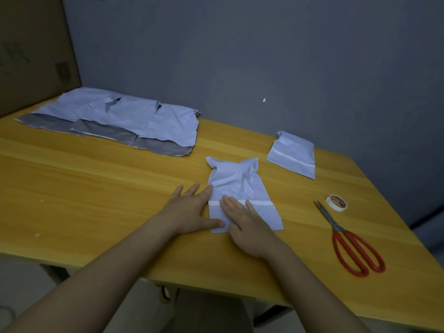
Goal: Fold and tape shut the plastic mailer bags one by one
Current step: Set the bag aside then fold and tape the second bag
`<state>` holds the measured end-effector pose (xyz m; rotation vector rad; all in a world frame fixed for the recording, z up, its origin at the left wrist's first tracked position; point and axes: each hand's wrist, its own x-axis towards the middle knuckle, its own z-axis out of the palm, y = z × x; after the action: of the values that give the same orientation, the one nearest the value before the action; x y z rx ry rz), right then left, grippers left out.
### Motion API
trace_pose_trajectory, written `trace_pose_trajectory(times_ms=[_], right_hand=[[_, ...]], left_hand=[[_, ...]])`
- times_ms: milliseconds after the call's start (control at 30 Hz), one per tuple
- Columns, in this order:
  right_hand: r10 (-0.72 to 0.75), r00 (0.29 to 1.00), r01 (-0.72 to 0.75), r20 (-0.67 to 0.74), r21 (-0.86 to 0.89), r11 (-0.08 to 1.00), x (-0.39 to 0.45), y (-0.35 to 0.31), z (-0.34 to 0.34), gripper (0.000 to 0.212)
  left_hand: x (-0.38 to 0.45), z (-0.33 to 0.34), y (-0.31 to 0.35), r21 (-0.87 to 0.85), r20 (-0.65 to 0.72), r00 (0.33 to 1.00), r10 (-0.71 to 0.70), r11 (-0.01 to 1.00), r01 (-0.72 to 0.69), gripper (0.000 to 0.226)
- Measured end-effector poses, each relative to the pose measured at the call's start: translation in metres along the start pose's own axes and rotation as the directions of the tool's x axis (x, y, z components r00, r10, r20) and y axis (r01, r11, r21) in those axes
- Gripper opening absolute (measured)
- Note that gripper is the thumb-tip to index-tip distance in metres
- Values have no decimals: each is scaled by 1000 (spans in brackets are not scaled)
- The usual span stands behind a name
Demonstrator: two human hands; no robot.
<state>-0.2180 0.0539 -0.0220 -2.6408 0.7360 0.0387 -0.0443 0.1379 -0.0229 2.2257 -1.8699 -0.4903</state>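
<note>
A pale blue plastic mailer bag [240, 181] lies on the wooden table [96, 200], its near end folded over with a white tape strip [259, 203] across the fold. My left hand [192, 210] lies flat at the bag's left edge, thumb on its near corner. My right hand [245, 224] presses flat on the folded flap, fingers reaching the tape. A second folded and taped bag [293, 155] rests at the far right. A pile of unfolded bags [125, 118] with grey flaps lies at the far left.
A roll of white tape [336, 203] and red-handled scissors [350, 241] lie to the right of my hands. A cardboard sheet [31, 49] leans at the back left. A grey wall stands behind the table. The table's near edge runs just under my forearms.
</note>
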Motion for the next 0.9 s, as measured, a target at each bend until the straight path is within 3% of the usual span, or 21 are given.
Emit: trace_pose_trajectory(times_ms=[100,167,233,333,467,567,633,800,900], right_hand=[[45,999,-44,-7,130,991,-1,4,-7,59],[77,995,-72,-66,64,995,-4,9,-7,56],[97,995,-97,-37,7,995,-8,14,-5,56],[119,993,-117,-8,133,984,-9,15,-13,52],[169,982,-168,-84,19,986,-13,24,-11,53],[187,982,-184,-17,116,976,-11,27,-22,43],[212,974,-204,-79,97,974,-13,28,-29,37],[241,970,-234,-32,153,960,-22,31,-23,48],[331,938,-294,-97,279,914,-24,35,-29,46]], left_hand=[[0,-1,0,12,6,1000,-1,1000,1,106],[1,-2,1,26,18,1000,-8,1000,7,107],[2,-3,2,33,29,1000,-11,999,10,107],[2,-5,3,39,36,999,-18,999,16,107],[2,-4,2,43,30,999,-28,999,26,107],[0,-6,4,44,34,999,-28,999,26,106],[0,-8,6,43,37,999,-29,999,27,105],[0,-7,5,47,44,998,-38,998,36,105],[1,-7,5,51,45,998,-47,998,45,106]])
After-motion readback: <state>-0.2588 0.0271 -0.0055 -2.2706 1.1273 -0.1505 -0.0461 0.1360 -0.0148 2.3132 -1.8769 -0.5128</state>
